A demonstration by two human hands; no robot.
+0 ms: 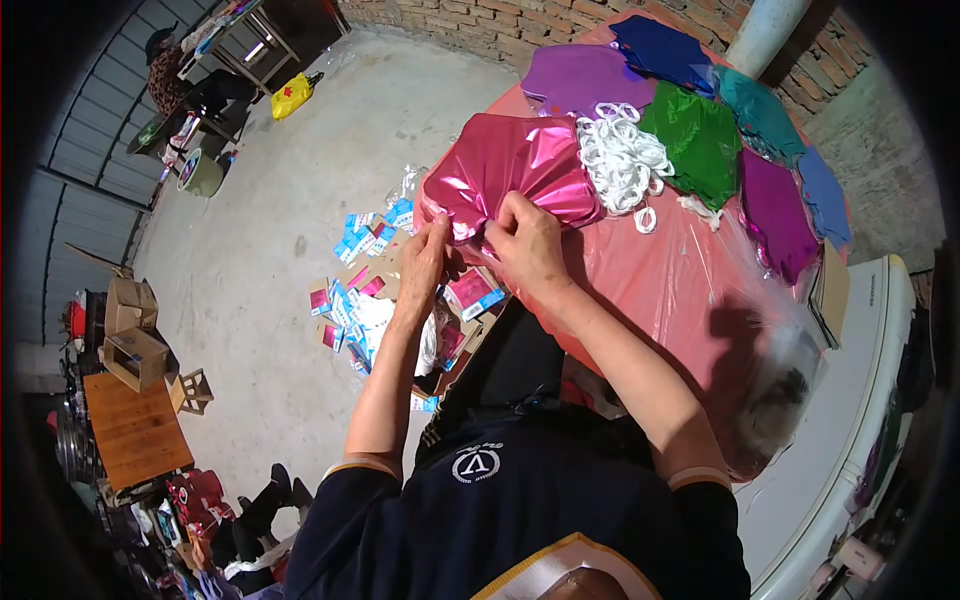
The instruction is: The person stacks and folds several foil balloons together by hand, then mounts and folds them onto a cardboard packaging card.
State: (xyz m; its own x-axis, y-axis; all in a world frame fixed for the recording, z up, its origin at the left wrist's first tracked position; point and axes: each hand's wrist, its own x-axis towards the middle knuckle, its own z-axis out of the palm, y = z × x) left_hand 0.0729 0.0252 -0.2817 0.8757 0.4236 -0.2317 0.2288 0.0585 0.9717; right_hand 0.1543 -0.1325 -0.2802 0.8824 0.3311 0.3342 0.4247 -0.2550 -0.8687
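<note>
A shiny pink foil-like sheet [520,160] lies at the near left edge of the table, which has a pink plastic cover [640,290]. My left hand [424,265] pinches its lower left edge. Just to the right, my right hand [527,242] is closed on the sheet's lower edge, knuckles up. A pile of white elastic loops [622,160] touches the sheet's right side. Around the pile lie a purple stack [585,78], a green one [695,140] and a magenta one [775,210].
Blue-and-white packets [350,310] fill an open box below the table's left edge. A white appliance [840,400] stands at the right. Farther off are a wooden table [135,428], a yellow bag [291,97], a seated person [168,85] and another person's legs [262,515].
</note>
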